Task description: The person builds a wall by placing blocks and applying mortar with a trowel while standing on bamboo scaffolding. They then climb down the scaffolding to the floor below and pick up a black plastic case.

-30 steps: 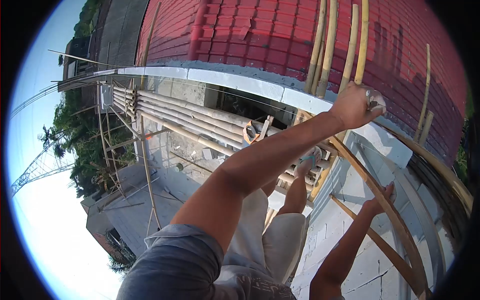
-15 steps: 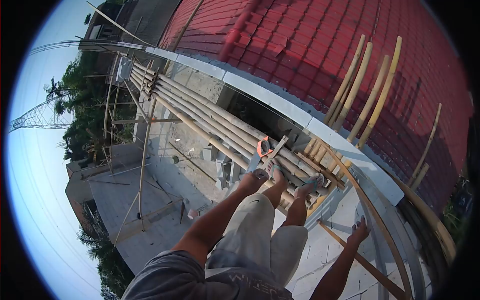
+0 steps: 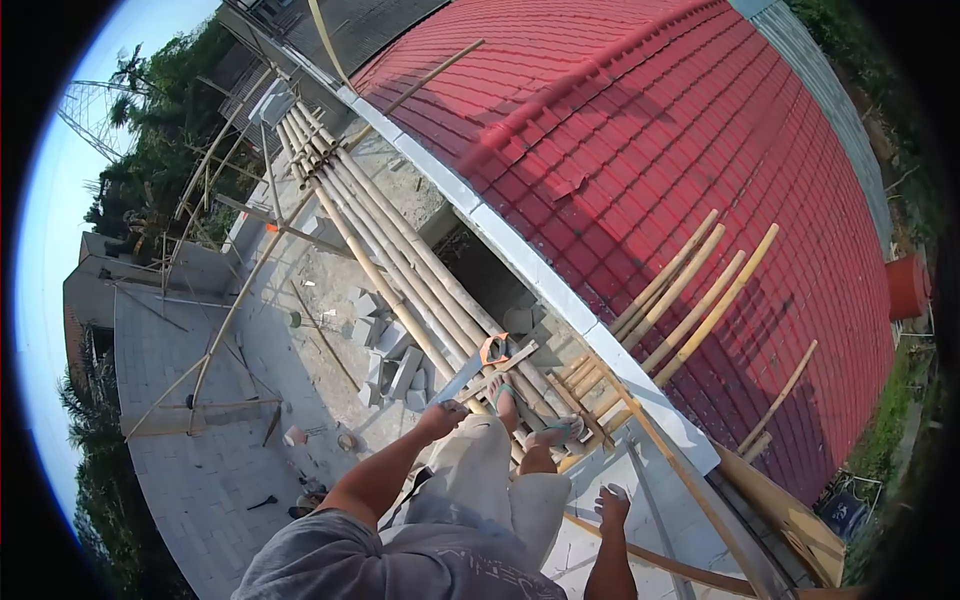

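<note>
My left hand [image 3: 442, 418] is held low in front of me with its fingers curled; what they hold, if anything, is too small to name. Just beyond it, a saw [image 3: 493, 350] with an orange handle lies on bamboo poles, its blade pointing toward that hand. Whether hand and blade touch is unclear. On the right, my right hand [image 3: 612, 505] is raised with its fingers apart and slightly bent; a pale patch shows at the fingertips. My sandalled feet [image 3: 555, 432] stand on the poles beside a short wooden piece [image 3: 512, 357].
Long bamboo poles [image 3: 400, 255] run away to the upper left. A pale block wall [image 3: 540, 280] borders a red tiled roof [image 3: 640, 130]. Grey blocks [image 3: 395, 350] lie on the lower left. Upright bamboo [image 3: 690, 290] and a curved wooden strip [image 3: 665, 440] stand to the right.
The view has turned and shifted, showing more roof on the right. Both hands appear lower and farther left. The fingers of my right hand look more bent.
</note>
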`<action>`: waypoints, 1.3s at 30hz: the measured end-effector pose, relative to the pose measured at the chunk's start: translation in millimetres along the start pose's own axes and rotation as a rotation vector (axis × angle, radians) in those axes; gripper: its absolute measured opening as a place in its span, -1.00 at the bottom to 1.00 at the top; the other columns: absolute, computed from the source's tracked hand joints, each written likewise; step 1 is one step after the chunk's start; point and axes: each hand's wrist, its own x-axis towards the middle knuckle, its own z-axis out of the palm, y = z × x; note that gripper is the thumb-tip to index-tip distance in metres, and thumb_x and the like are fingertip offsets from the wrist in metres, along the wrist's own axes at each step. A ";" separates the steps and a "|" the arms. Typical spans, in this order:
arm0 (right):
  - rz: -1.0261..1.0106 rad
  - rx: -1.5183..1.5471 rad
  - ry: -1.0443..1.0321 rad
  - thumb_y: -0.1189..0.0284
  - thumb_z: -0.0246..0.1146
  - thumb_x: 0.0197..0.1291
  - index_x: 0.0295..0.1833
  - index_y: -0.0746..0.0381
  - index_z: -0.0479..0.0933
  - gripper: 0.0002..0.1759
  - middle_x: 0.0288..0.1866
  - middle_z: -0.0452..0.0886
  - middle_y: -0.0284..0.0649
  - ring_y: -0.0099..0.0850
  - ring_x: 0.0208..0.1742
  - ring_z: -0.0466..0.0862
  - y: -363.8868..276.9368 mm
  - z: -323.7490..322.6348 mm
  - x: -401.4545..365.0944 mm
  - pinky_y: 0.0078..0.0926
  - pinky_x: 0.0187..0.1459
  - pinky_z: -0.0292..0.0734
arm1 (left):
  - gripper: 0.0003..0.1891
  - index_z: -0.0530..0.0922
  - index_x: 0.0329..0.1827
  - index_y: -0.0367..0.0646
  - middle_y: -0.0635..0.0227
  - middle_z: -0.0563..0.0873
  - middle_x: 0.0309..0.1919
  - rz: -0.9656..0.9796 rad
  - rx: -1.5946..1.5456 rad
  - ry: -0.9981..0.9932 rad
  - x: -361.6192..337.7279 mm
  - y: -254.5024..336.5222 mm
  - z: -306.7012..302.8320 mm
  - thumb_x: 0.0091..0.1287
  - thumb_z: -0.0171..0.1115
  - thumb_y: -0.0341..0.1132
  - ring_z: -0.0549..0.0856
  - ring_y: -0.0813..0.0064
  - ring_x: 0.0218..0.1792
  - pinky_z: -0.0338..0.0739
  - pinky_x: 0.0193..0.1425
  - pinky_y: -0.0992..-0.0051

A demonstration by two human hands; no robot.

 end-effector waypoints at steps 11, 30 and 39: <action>-0.182 -0.027 -0.016 0.38 0.30 0.19 0.06 0.28 0.53 -0.65 -0.32 0.60 -0.26 -0.50 -0.40 0.60 -91.4 -18.6 -45.7 -0.56 -0.49 0.50 | -0.63 0.63 -0.05 -0.25 0.34 0.71 -0.28 0.043 -0.237 -0.048 -16.1 14.5 -29.2 0.33 0.26 -0.09 0.66 0.53 -0.30 0.56 -0.16 0.48; -0.228 -0.250 0.048 0.31 0.36 0.13 -0.02 0.20 0.61 -0.68 -0.32 0.67 -0.25 -0.51 -0.41 0.66 -68.2 -31.7 -61.9 -0.53 -0.48 0.54 | -0.64 0.56 0.03 -0.13 0.42 0.68 -0.17 -0.178 -0.394 0.011 -81.4 -55.2 -52.3 0.41 0.15 -0.04 0.63 0.55 -0.22 0.48 -0.17 0.50; -0.663 -0.487 0.877 0.37 0.34 0.10 -0.07 0.21 0.63 -0.73 -0.24 0.70 -0.02 -0.08 -0.23 0.69 -85.5 -68.9 1.8 -0.26 -0.12 0.61 | -0.60 0.56 0.11 -0.16 0.28 0.70 -0.08 -0.155 -0.205 0.017 -120.7 -41.9 -64.1 0.41 0.14 -0.04 0.66 0.45 -0.18 0.49 -0.09 0.43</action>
